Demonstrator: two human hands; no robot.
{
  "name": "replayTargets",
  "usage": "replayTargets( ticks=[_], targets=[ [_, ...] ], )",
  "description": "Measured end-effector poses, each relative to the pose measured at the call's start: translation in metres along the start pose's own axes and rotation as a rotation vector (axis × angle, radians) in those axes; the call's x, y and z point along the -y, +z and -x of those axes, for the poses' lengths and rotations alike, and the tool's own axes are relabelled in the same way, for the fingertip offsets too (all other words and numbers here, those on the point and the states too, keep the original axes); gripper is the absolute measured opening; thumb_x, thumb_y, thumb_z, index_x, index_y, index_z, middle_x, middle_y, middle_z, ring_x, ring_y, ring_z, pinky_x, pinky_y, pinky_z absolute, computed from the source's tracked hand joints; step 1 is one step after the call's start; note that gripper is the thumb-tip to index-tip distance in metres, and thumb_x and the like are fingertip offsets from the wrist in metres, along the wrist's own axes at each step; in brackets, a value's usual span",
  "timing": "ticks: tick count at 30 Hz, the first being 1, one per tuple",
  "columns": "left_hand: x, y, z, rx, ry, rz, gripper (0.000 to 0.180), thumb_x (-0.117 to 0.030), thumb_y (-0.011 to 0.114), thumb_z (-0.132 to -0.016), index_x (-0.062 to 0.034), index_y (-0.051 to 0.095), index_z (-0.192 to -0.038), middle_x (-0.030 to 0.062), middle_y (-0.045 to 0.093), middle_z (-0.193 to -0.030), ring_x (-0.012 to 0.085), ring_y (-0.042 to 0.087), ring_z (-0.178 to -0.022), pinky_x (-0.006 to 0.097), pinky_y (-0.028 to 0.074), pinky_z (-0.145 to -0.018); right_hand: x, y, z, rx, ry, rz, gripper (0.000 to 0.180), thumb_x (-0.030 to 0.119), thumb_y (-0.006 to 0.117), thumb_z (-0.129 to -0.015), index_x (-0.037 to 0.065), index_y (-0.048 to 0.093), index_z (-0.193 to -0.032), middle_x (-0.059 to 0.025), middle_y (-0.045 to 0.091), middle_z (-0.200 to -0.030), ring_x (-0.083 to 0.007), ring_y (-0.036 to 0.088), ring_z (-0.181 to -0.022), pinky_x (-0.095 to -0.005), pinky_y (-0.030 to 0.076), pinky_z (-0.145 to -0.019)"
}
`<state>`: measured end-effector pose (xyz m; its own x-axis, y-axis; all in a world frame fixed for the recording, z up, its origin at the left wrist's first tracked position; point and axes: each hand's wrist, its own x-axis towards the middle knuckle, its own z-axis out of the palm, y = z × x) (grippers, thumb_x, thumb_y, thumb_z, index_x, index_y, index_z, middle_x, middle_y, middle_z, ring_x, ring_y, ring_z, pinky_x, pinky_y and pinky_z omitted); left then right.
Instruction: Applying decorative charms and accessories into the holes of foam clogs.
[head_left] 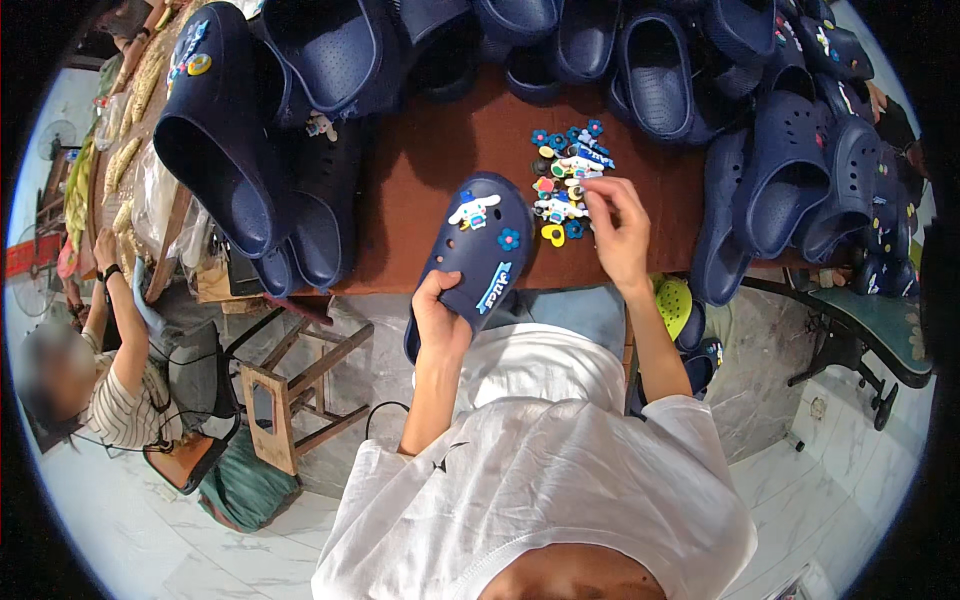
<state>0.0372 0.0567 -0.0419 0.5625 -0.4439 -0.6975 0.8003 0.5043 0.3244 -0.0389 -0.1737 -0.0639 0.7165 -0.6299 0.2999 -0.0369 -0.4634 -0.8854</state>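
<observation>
My left hand (441,306) grips a navy foam clog (474,250) by its side, tilted over the table's near edge. On the clog's upper sit a white long-eared character charm (473,211), a blue flower charm (509,239) and a light-blue name-banner charm (494,288); some of its holes are bare. My right hand (618,222) is at the right edge of a pile of colourful shoe charms (561,209), thumb and forefinger pinched together. Whatever those fingertips hold, if anything, is too small to make out. Blue flowers (595,128) and a yellow heart (553,235) show in the pile.
Many navy clogs (335,50) ring the brown-covered table (440,130) at the left, back and right. A lime-green clog (673,306) is below the table edge, right of my lap. A wooden stool (270,410) stands at the left, near another person (125,400) seated at another table.
</observation>
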Motion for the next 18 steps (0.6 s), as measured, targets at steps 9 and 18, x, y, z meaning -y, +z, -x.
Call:
replayTargets(
  ticks=[9, 18],
  targets=[
    [-0.005, -0.001, -0.003, -0.003, 0.033, 0.018, 0.041, -0.016, 0.059, -0.083, 0.0046, 0.055, -0.118, 0.0206, 0.064, -0.114, 0.0349, 0.064, -0.104, 0.049, 0.051, -0.097, -0.022, -0.021, 0.049, -0.071, 0.152, 0.179, 0.014, 0.002, 0.063, -0.091, 0.004, 0.069, -0.103, -0.0082, 0.063, -0.097, -0.0157, 0.062, -0.082, -0.0276, 0.050, -0.070],
    [-0.004, 0.005, 0.002, 0.032, 0.058, 0.044, 0.039, -0.028, 0.061, -0.090, 0.0004, 0.058, -0.117, 0.0177, 0.064, -0.119, 0.0320, 0.062, -0.110, 0.046, 0.047, -0.101, -0.014, -0.007, 0.060, 0.003, -0.049, 0.339, 0.025, 0.011, 0.076, -0.080, 0.008, 0.068, -0.103, -0.0087, 0.060, -0.099, -0.0270, 0.059, -0.091, -0.0389, 0.048, -0.081]
  ],
)
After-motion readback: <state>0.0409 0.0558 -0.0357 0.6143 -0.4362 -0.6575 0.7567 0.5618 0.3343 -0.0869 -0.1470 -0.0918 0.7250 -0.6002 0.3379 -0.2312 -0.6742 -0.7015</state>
